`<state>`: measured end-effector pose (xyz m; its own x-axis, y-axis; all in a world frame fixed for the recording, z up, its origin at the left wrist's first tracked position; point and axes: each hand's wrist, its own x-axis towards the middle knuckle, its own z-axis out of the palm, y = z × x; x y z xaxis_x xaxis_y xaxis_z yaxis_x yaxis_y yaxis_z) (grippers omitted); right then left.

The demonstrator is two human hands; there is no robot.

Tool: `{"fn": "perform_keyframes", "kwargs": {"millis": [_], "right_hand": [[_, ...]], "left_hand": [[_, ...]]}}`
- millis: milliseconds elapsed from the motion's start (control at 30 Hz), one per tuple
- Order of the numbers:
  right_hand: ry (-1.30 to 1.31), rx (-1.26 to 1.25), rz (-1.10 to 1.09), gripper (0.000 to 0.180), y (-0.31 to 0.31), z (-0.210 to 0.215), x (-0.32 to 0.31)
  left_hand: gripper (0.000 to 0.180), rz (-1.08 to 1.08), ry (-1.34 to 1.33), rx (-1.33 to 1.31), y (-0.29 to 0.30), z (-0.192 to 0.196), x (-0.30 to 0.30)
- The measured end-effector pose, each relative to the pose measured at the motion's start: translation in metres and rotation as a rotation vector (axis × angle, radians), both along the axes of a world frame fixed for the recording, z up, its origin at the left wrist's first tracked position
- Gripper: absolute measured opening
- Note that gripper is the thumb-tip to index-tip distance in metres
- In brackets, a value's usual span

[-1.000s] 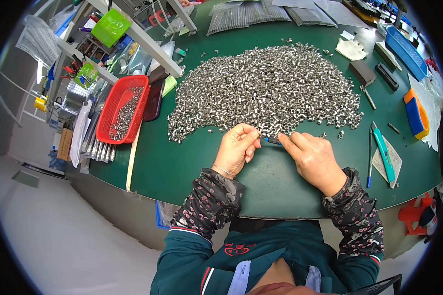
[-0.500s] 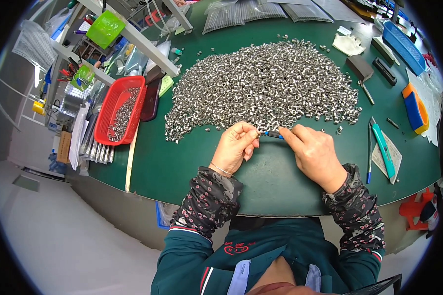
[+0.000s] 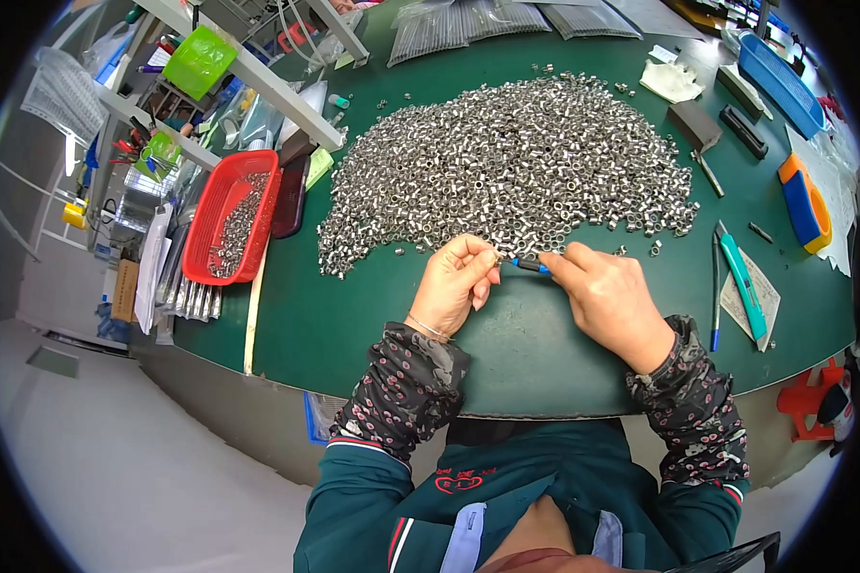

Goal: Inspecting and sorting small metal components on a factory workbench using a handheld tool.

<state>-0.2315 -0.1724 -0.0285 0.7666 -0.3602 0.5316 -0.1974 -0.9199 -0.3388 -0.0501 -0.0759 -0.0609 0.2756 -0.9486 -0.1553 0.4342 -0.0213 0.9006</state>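
- A slim blue rod-like tool (image 3: 528, 265) lies level between both hands, just at the near edge of the pile, above the green table mat (image 3: 354, 315).
- The left hand (image 3: 454, 285) has its fingertips curled and pinched together at the tool's left end; whether a ring sits between them cannot be told.
- The right hand (image 3: 610, 298) pinches the tool's right end between thumb and forefinger, the other fingers folded.
- A broad heap of small shiny metal rings (image 3: 516, 167), short, cylindrical and hollow, spreads across the mat just beyond the hands.
- A red plastic mesh basket (image 3: 222, 191) stands well to the left, holding a thin strip of the same metal pieces.
- A teal utility knife (image 3: 741, 283) and a blue pen (image 3: 714, 286) lie right of the right hand.
- A blue plastic tray (image 3: 782, 84) sits at the far right edge; its contents cannot be made out.
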Motion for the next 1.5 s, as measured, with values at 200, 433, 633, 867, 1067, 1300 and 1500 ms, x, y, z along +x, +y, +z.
{"fn": "perform_keyframes", "kwargs": {"millis": [200,433,633,867,1067,1300,1500], "right_hand": [[-0.007,0.273,0.112,0.020,-0.002,0.004,-0.002],[0.047,0.398,0.143,0.020,-0.008,-0.003,-0.003],[-0.243,0.629,0.048,0.020,-0.009,-0.009,0.007],[-0.152,0.804,-0.034,0.025,0.005,-0.009,0.025],[-0.182,0.721,-0.176,0.014,0.000,-0.010,0.018],[-0.136,0.653,-0.151,0.014,0.002,-0.015,0.016],[-0.108,0.616,-0.130,0.015,0.003,-0.017,0.015]], "left_hand": [[0.008,0.027,-0.022,-0.052,-0.004,0.002,-0.003],[0.009,0.032,0.049,-0.086,-0.002,-0.002,-0.003],[0.013,0.001,0.192,-0.086,-0.003,0.001,-0.007],[0.012,-0.152,0.194,-0.014,-0.002,0.006,-0.025],[0.014,-0.085,0.305,-0.064,-0.003,0.001,-0.013],[0.014,0.003,0.328,-0.040,-0.002,-0.004,-0.007],[0.014,0.038,0.307,-0.032,-0.002,-0.003,-0.006]]}}
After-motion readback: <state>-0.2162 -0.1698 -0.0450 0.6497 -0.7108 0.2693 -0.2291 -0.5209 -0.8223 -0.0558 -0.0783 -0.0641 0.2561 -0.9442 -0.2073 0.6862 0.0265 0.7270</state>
